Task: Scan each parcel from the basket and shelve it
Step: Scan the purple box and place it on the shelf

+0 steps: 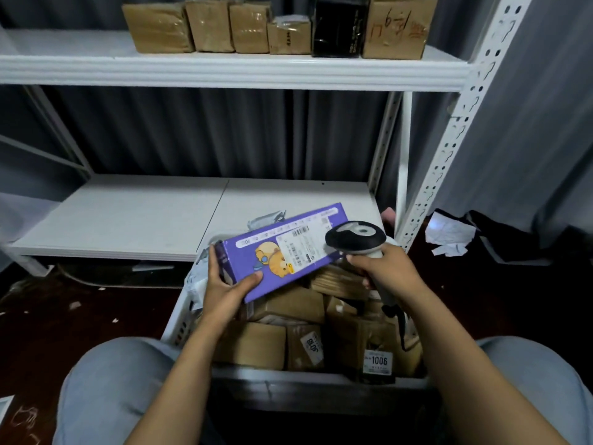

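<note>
Left hand [224,284] grips the near end of a purple box [276,268]: thumb flat on the top face, fingers curled round the end and underside. Box held tilted, far end higher, above the basket [179,319]. White shipping label [300,247] with barcodes faces up, beside a cartoon print. Right hand [385,268] is closed round the handle of a barcode scanner [354,236]; the dark scanner head sits just over the label's right edge, whether touching or not I cannot tell. The basket, white with slotted walls, stands on the floor between the person's knees and is packed with brown cardboard parcels [288,306]; one carries a tag reading 1006 [378,361]. Just beyond the basket, the lower shelf [128,213] of a white metal rack. On the upper shelf [224,70], a row of shelved parcels [211,25] stands side by side: brown cartons, one black box [340,27], one carton with red handwriting. Right of the rack post [459,123], crumpled white paper [449,234] lies on the dark floor.
</note>
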### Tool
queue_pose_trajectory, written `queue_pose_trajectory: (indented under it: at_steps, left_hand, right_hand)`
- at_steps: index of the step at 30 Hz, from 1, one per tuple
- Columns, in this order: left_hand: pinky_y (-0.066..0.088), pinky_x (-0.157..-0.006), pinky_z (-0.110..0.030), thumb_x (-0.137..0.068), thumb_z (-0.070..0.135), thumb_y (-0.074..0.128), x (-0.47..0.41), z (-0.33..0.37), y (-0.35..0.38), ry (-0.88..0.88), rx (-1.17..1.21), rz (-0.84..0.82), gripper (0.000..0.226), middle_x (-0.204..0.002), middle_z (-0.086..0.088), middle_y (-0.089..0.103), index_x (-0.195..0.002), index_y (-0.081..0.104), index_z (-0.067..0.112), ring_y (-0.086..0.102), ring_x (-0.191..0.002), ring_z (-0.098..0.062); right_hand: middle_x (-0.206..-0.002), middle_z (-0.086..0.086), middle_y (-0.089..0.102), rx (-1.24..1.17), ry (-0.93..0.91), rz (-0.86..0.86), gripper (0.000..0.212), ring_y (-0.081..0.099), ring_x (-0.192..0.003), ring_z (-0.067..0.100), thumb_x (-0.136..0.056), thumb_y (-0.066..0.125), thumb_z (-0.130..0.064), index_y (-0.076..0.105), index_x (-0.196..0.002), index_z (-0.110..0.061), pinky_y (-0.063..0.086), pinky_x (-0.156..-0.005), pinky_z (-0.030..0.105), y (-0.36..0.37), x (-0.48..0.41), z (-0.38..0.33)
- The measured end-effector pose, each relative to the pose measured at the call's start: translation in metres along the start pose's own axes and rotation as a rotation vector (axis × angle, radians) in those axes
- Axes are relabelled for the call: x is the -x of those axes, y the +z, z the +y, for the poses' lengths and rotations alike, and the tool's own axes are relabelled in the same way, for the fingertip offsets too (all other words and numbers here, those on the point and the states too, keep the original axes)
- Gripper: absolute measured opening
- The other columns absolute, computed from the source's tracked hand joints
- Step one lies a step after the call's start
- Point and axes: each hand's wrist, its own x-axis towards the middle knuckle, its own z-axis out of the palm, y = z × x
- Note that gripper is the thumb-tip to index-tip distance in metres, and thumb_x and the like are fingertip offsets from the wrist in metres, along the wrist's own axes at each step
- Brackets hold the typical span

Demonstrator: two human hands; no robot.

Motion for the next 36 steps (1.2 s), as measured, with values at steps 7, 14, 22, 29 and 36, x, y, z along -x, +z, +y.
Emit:
queue_pose_trajectory:
  at_steps: [7, 14, 22, 29, 36]
  left_hand:
    - [0.047, -0.100, -0.035, -0.073, 0.011, 0.082, 0.003, 0.009, -0.001, 0.020, -0.093, -0.035, 0.116, -0.126, 0.008, 0.056, -0.154, 0.004, 0.038, 0.059, -0.110, -0.012]
    - [0.045, -0.104, -0.040, -0.071, 0.011, 0.084, 0.002, 0.004, 0.004, 0.016, -0.100, -0.030, 0.118, -0.127, 0.007, 0.054, -0.153, 0.005, 0.038, 0.057, -0.116, -0.015]
    - [0.041, -0.100, -0.030, -0.073, 0.013, 0.082, 0.007, 0.006, 0.006, 0.024, -0.100, -0.037, 0.116, -0.130, 0.009, 0.047, -0.154, 0.003, 0.037, 0.050, -0.116, -0.011]
    - [0.043, -0.100, -0.032, -0.074, 0.013, 0.082, 0.010, 0.005, 0.004, 0.010, -0.110, -0.023, 0.114, -0.138, 0.003, 0.048, -0.154, 0.003, 0.036, 0.053, -0.118, -0.015]
    - [0.038, -0.097, -0.028, -0.089, 0.024, 0.068, 0.010, 0.007, 0.003, -0.011, -0.111, 0.060, 0.092, -0.147, -0.006, 0.043, -0.154, 0.004, 0.033, 0.052, -0.122, -0.020]
  right_hand:
    - [-0.047, 0.004, 0.053, 0.048, 0.028, 0.015, 0.018, 0.045, -0.042, 0.022, -0.080, 0.071, -0.013, 0.058, -0.067, -0.008, 0.040, -0.046, 0.030, -0.012, 0.006, -0.022]
    - [-0.042, 0.004, 0.051, 0.113, 0.031, 0.098, 0.029, 0.043, -0.036, 0.021, -0.079, 0.069, -0.011, 0.055, -0.054, -0.010, 0.039, -0.043, 0.026, -0.035, 0.023, -0.030]
    - [-0.047, 0.004, 0.056, 0.228, 0.010, 0.152, 0.025, 0.049, -0.039, 0.019, -0.078, 0.071, -0.016, 0.059, -0.057, -0.008, 0.037, -0.036, 0.016, -0.048, 0.038, -0.038]
    - [-0.052, 0.007, 0.059, 0.267, 0.007, 0.141, 0.024, 0.052, -0.040, 0.019, -0.077, 0.072, -0.019, 0.061, -0.058, -0.009, 0.041, -0.041, 0.020, -0.044, 0.040, -0.044]
    - [-0.060, 0.009, 0.066, 0.302, -0.063, 0.174, 0.017, 0.058, -0.051, 0.023, -0.077, 0.071, -0.020, 0.063, -0.065, -0.012, 0.047, -0.058, 0.031, -0.031, 0.038, -0.048]
